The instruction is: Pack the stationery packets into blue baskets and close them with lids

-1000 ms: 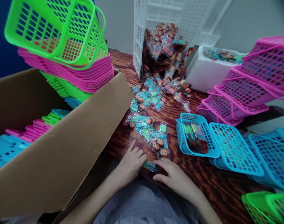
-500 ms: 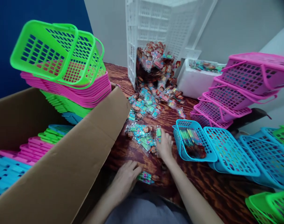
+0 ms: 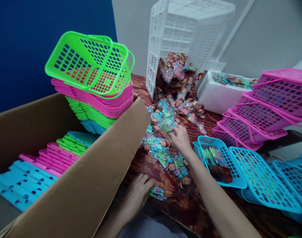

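My right hand [image 3: 181,140] reaches over the pile, its fingers closed on the edge of a small clear packet [image 3: 166,128] with something green inside. Close to my body, my left hand [image 3: 139,191] is curled at the left end of a short stack of packets [image 3: 158,192], holding it low at the table. Between the hands lie several loose packets [image 3: 163,158] with printed cartoon heads and blue-green contents. Right of my right forearm stands a blue basket [image 3: 215,158] with packets standing in a row inside.
A tipped white crate [image 3: 156,62] spills packets onto the wood-grain table [image 3: 141,86]. Left is a cardboard box [image 3: 108,155] with stacked baskets, a green basket [image 3: 91,66] topmost. A white foam box [image 3: 212,94], pink baskets [image 3: 267,109] and another blue basket [image 3: 265,178] line the right.
My right hand has moved forward to the upper pile and lifts a packet there. Packets lie where it was before. My left hand stays by the stack; the view has shifted left.
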Demonstrator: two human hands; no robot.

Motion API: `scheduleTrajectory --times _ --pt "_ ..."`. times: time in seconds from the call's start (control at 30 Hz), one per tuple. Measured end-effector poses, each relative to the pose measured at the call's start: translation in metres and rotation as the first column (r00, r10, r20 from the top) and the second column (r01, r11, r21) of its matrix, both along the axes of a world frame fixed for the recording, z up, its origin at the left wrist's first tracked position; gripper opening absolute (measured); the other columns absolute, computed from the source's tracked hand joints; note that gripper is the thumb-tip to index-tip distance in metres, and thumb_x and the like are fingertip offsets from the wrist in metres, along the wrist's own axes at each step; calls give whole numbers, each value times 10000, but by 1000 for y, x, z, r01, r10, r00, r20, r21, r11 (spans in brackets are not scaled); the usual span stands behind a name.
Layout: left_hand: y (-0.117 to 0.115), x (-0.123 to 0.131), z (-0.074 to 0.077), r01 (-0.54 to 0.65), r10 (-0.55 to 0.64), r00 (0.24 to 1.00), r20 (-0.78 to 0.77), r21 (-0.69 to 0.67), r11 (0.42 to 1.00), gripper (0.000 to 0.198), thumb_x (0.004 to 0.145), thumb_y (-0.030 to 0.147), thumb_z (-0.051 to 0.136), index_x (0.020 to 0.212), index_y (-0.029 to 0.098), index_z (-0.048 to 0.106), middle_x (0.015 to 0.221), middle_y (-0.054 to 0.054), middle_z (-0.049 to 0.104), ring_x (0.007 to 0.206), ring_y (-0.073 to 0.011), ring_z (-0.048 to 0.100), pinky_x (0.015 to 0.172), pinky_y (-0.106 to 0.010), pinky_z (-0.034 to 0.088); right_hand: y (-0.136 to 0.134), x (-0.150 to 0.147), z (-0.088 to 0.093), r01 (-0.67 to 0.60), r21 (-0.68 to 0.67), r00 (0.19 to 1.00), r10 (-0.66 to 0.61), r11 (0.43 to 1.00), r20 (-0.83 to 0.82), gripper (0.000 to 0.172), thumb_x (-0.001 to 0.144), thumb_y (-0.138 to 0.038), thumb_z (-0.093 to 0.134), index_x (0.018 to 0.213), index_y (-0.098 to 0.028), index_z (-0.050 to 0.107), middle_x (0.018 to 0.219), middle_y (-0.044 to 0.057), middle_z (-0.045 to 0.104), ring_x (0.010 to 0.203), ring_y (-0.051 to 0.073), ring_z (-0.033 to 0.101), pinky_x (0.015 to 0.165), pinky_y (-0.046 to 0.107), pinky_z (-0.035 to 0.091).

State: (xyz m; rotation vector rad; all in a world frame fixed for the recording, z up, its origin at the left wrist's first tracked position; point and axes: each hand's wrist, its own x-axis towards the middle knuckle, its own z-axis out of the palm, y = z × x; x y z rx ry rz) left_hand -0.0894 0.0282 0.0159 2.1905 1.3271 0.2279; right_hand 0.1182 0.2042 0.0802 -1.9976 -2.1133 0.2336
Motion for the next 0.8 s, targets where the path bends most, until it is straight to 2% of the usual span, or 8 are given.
scheduleTrajectory --times 0.07,0.17,0.27,0.4,0.5,0.57,0.7,0.8 --pt "1 0 -1 -4 4 1000 17 -6 1000 320 832 18 506 1022 262 588 1071 -7 557 1044 -206 479 834 -290 373 14 -20 -3 -106 -197 994 111 975 15 234 888 -350 562 977 -198 716 1012 52 659 1012 217 551 857 285 402" --pt "3 1 -2 -18 18 999 44 -13 1000 333 821 20 520 1033 269 584 1065 -1 559 1040 -204 482 847 -294 371 25 -49 -18 -133 -309 986 159 942 59 189 760 -325 712 901 -202 732 932 60 683 979 248 576 820 319 410" --pt "3 1 -3 -32 33 997 68 -14 999 338 798 16 533 1025 262 579 1079 1 560 1052 -202 480 865 -296 370 23 -69 -29 -159 -302 973 201 940 113 312 751 -241 700 1062 -214 694 1125 120 653 1091 294 534 868 383 393" --pt "3 0 -3 -37 38 998 58 -17 999 304 774 6 534 960 242 577 1073 -4 565 1040 -205 486 842 -298 377 9 -77 -29 -297 -201 933 329 934 150 488 837 -109 544 1315 -203 526 1264 150 574 1208 285 451 959 410 332" --pt "5 -1 -3 -50 49 995 85 11 999 286 775 -2 525 932 233 569 1073 -3 567 1035 -200 496 840 -295 390 -5 -76 -23 -362 -158 905 387 919 176 434 848 -43 462 1269 -129 527 1278 175 549 1221 283 429 972 397 309" --pt "6 -2 -4 -66 62 994 85 40 997 292 779 -5 515 937 233 576 1076 -11 563 1044 -207 500 855 -304 405 -19 -72 -17 -367 -159 900 393 916 186 372 824 -29 466 1178 -100 554 1232 178 564 1155 278 477 909 368 344" --pt "2 -9 -7 -124 113 989 100 103 987 415 750 -44 492 1022 250 603 1130 -29 549 1089 -216 509 912 -334 441 -64 -53 -7 -405 -177 889 431 897 154 293 792 -60 502 1061 -160 559 1103 98 595 940 212 573 741 298 375" --pt "-6 -15 -12 -184 159 976 150 169 968 541 720 -69 493 1128 269 598 1324 -48 473 1252 -237 451 1049 -405 404 -104 -34 -10 -456 -214 872 482 864 87 300 793 -55 480 1044 -199 562 1121 69 592 912 196 593 723 288 376"
